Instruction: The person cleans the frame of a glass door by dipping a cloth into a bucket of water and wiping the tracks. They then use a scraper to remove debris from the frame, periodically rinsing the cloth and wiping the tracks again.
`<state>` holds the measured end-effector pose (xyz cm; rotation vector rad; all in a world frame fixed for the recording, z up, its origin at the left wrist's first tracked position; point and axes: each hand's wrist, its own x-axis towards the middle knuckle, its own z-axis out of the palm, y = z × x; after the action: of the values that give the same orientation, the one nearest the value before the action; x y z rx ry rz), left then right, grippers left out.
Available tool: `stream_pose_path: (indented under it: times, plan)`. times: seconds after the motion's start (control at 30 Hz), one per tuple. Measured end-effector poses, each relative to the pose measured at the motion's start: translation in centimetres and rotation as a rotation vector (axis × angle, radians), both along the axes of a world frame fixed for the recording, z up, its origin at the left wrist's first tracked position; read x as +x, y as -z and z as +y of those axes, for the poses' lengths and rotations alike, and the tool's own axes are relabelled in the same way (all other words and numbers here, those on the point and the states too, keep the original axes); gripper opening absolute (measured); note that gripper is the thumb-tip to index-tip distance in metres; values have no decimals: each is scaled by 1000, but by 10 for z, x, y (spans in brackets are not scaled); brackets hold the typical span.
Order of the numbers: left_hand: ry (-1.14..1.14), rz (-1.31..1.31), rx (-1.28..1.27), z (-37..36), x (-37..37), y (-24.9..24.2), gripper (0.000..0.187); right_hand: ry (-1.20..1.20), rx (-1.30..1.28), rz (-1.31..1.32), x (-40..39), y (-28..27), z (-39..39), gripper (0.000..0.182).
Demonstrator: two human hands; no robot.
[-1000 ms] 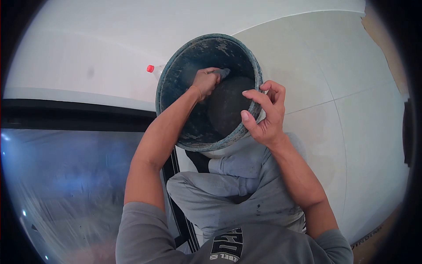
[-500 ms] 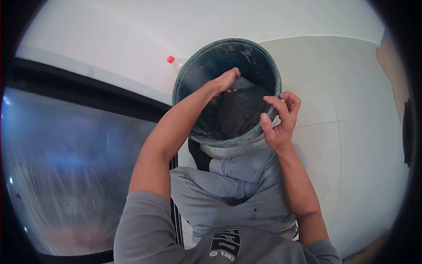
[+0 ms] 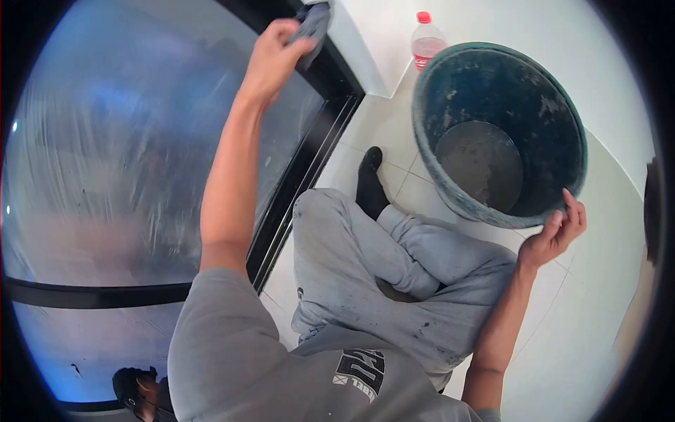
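Gripping a bunched grey cloth (image 3: 315, 29), the left hand (image 3: 273, 62) is raised at the black frame (image 3: 333, 76) of a panel sheeted in clear film (image 3: 155, 155); fingers and thumb are closed on the cloth, with part of it protruding beyond them, an arrangement that probably leaves a soft face free towards the frame. Actual contact between cloth and frame cannot be told, as the hand is slightly blurred.

The right hand (image 3: 552, 235), well apart from the left, is clamped lightly on the near right rim of a large dark-green bucket (image 3: 485, 88) – thumb and fingers at the edge, presumably to steady it; the bucket stands on the tiled floor (image 3: 394, 144) just beyond the crossed legs (image 3: 358, 246), its mouth turned towards the wearer, which seems to keep the interior within reach. A murky grey layer (image 3: 481, 158), apparently liquid, lies at its bottom; the inner wall is marked with pale patches.

Beside the bucket's far left side stands a clear bottle (image 3: 427, 48) with a red cap, upright near the white wall (image 3: 373, 42); at lower left a person (image 3: 133, 390) in a dark cap appears – whether reflected or beyond the panel cannot be told.
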<state>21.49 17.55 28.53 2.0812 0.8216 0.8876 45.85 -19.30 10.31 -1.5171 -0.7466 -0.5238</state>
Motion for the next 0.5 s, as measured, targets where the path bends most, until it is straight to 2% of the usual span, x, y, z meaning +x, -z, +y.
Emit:
stream_pose_path:
  times: [0.07, 0.13, 0.2, 0.3, 0.37, 0.43, 0.5]
  plan:
    - [-158, 79, -23, 21, -70, 46, 23, 33, -23, -24, 1, 1, 0, 33]
    - [-310, 316, 97, 23, -128, 100, 26, 55, -32, -41, 3, 3, 1, 33]
    - [-440, 426, 224, 19, -180, 178, 24, 83, -84, -59, 4, 3, 0, 34]
    - [-398, 552, 213, -25, -227, 256, 25, 119, -141, -67, 5, 3, 0, 36]
    - [-311, 642, 220, -57, -245, 286, 29, 108, -99, -52, 2, 2, 3, 38]
    - [-416, 644, 437, -81, -257, 307, 26, 125, -79, -17, -1, 1, 5, 39]
    - [-521, 725, 546, -97, -274, 315, 23, 125, -60, 0, -5, -1, 10, 41]
